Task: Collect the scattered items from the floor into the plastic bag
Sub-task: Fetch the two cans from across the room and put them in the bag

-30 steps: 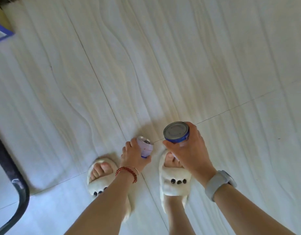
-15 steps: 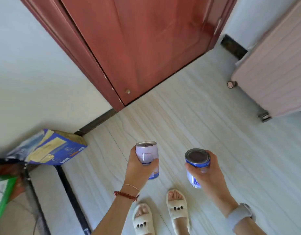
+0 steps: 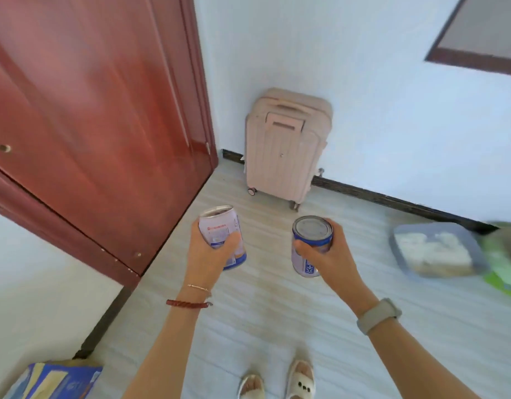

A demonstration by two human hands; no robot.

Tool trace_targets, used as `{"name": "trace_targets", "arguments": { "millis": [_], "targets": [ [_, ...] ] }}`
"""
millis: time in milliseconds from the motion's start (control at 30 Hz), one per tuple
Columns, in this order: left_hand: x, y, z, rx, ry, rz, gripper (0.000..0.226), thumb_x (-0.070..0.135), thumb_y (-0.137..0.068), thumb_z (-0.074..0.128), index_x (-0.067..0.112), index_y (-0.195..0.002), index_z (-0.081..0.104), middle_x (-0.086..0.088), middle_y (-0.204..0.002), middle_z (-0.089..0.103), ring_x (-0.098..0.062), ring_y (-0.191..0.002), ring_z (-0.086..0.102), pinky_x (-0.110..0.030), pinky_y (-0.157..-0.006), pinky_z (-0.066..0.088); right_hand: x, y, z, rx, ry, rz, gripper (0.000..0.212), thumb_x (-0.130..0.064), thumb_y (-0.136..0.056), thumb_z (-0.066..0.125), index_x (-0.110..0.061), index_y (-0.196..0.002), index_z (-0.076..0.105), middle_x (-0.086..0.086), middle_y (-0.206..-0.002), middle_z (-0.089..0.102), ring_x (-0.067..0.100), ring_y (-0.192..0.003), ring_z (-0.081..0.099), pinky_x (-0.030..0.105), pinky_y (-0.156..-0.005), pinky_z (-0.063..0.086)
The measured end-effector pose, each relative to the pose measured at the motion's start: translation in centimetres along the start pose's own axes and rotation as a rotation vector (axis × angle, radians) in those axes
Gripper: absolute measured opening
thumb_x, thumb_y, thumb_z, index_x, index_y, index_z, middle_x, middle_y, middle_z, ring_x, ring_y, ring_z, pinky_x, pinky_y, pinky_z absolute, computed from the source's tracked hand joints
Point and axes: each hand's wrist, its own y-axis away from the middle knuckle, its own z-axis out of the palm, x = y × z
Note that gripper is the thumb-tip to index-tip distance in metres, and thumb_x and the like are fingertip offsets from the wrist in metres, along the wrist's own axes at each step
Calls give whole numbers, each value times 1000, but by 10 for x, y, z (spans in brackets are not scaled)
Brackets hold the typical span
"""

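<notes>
Two cans held off the floor, one per hand. Left hand (image 3: 212,254) wraps fingers and thumb round pale can (image 3: 223,237); can upright, tilted slightly, rim up. Label: red strip w/ small white print, blue patch below, orange band near base; text too blurred to read. Right hand (image 3: 329,259) grips blue can (image 3: 311,244) from the side, thumb across the front, flat grey lid facing up. Blue band under lid, pale body, blue characters low on the label; not legible. Cans apart, side by side, approx. level.

Left wrist: thin gold bracelet (image 3: 199,287) and red cord bracelet (image 3: 188,304). Right wrist: grey band (image 3: 378,315).

Below hands: pale striped floor (image 3: 262,326), two feet in cream slippers (image 3: 301,380) at bottom edge, right one w/ three dark dots.

Further out: red-brown door (image 3: 90,110) at left. Beige suitcase (image 3: 286,145) upright on wheels against the white wall (image 3: 378,110), just right of the door frame. Dark skirting runs along the wall base. Grey tray (image 3: 435,249) w/ whitish contents on floor at right, blurred; green item (image 3: 504,272) beside it at frame edge, type cannot be told. Blue and yellow printed bag (image 3: 55,381) at bottom left corner, writing unreadable. Plastic bag for collection: cannot tell which item it is.
</notes>
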Motion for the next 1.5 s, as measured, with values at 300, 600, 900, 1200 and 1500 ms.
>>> {"name": "trace_targets", "arguments": {
  "millis": [300,600,900,1200,1500],
  "targets": [
    [33,111,162,-442,-76,23,38,11,-77,69,14,-107,45,-1,-97,58,-21,-90,57,-17,-65,49,55,154,-169,445,-119,101,51,-12,-75,73,-23,-114,41,-16,-98,55,0,-89,56,12,-63,48],
    [30,344,400,-970,-216,79,42,12,-72,73,21,-101,45,9,-87,56,-7,-77,57,-14,-62,41,157,366,-373,933,-228,308,52,-17,-71,76,-26,-111,43,-13,-98,58,8,-91,59,24,-78,49],
    [31,553,578,-1582,-283,169,52,34,-54,69,27,-99,46,15,-92,57,0,-83,57,-12,-66,42,238,546,-485,1439,-332,546,51,-25,-71,76,-28,-110,43,-13,-96,59,14,-94,59,32,-84,49],
    [7,663,766,-1888,-434,220,45,33,-54,68,30,-94,48,7,-93,61,-7,-83,60,-15,-69,44,322,580,-607,1733,-487,729,59,-24,-70,77,-19,-119,45,0,-104,62,18,-95,61,37,-85,52],
    [-33,786,902,-2133,-662,346,44,28,-59,73,34,-92,45,11,-92,59,0,-82,58,-11,-64,42,399,628,-708,1821,-503,849,63,-26,-70,77,-25,-120,37,-8,-103,56,17,-99,57,33,-84,48]
  ]
}}
